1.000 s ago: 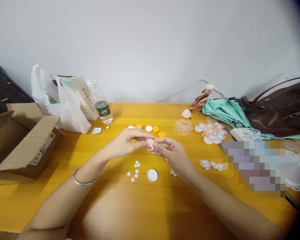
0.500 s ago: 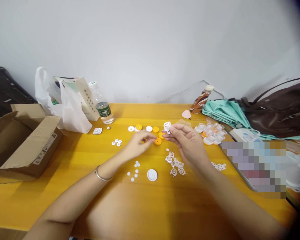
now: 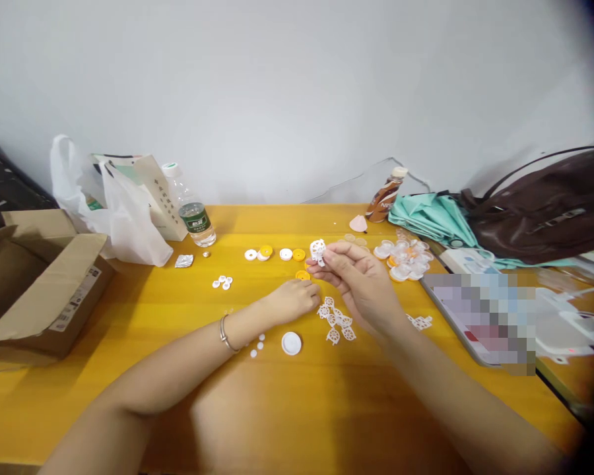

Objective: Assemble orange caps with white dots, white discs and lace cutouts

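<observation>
Raised over the middle of the table, my right hand (image 3: 363, 280) pinches a white openwork plastic piece (image 3: 317, 250) between thumb and fingers. My left hand (image 3: 297, 299) is lower, beside it, fingers curled down at the tabletop; whatever is under the fingertips is hidden. Just behind the left hand lies a yellow disc (image 3: 303, 274), partly covered. Several white openwork wheel-like pieces (image 3: 335, 319) lie below my right hand. A round white lid-like disc (image 3: 292, 343) rests nearer to me, with small white dots (image 3: 260, 346) by my left wrist.
White rings (image 3: 250, 254) and yellow discs (image 3: 298, 254) lie farther back. Clear round caps (image 3: 410, 258) are heaped at right, beside a pixelated tablet-like device (image 3: 475, 323). A cardboard box (image 3: 74, 290), plastic bag (image 3: 129, 218) and water bottle (image 3: 196, 218) stand left; a brown drink bottle (image 3: 386, 194) is behind.
My left hand has moved right and toward me, from the yellow discs to the spot where a small white dot lay. My right hand still holds the openwork piece. The view has shifted slightly.
</observation>
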Available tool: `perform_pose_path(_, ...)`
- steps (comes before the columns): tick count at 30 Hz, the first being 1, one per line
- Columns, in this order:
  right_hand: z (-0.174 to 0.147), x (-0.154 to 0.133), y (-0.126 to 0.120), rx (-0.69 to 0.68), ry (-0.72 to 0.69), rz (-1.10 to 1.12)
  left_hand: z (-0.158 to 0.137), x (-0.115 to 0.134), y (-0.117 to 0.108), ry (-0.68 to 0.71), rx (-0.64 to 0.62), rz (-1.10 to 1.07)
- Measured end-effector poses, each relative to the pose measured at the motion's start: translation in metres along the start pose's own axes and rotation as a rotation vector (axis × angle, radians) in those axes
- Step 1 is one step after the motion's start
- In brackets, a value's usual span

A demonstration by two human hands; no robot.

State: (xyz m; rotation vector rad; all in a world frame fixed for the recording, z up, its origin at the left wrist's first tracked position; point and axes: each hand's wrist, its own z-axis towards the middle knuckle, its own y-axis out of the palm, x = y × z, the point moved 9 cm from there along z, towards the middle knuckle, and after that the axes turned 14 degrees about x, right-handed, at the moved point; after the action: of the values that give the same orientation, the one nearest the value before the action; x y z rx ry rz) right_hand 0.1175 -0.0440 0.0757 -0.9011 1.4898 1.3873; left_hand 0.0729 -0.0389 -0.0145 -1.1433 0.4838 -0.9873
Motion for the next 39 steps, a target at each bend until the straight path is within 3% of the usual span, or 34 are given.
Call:
perform_pose_path(6,0.000,0.004,0.003,-0.033,0.006,-0.009,-0.054,0.006,-0.031,0.168,-0.106,0.236)
perform_pose_path(12,-0.002,0.015,0.007,-0.049,0.051,-0.003,-0.074,-0.005,-0.061,0.039,-0.155,0.274)
perform_pose_path(14,-0.002,0.019,0.007,-0.045,0.076,0.025,-0.065,-0.007,-0.084,-0.056,-0.051,0.223)
perform_pose_path(18,-0.004,0.028,0.004,0.007,0.133,0.107,-0.043,-0.003,-0.152,-0.211,0.417,0.000)
perform_pose_path(20,-0.006,0.032,0.004,0.027,0.160,0.127,-0.037,0.000,-0.172,-0.265,0.574,-0.147)
perform_pose_path(22,-0.009,0.034,0.005,0.026,0.178,0.144,-0.033,-0.004,-0.175,-0.367,0.624,-0.315)
perform_pose_path(26,-0.013,0.033,0.010,-0.012,0.164,0.158,-0.027,-0.013,-0.152,-0.537,0.521,-0.667)
perform_pose_path(30,-0.019,0.037,0.020,-0.113,0.279,0.219,-0.023,-0.015,-0.145,-0.505,0.444,-0.876)
perform_pose_path(35,-0.027,0.049,0.029,-0.221,0.437,0.240,-0.019,-0.016,-0.141,-0.446,0.392,-1.017)
perform_pose_path(39,-0.020,0.049,0.026,-0.249,0.343,0.084,-0.022,-0.027,-0.138,-0.527,0.473,-0.890)
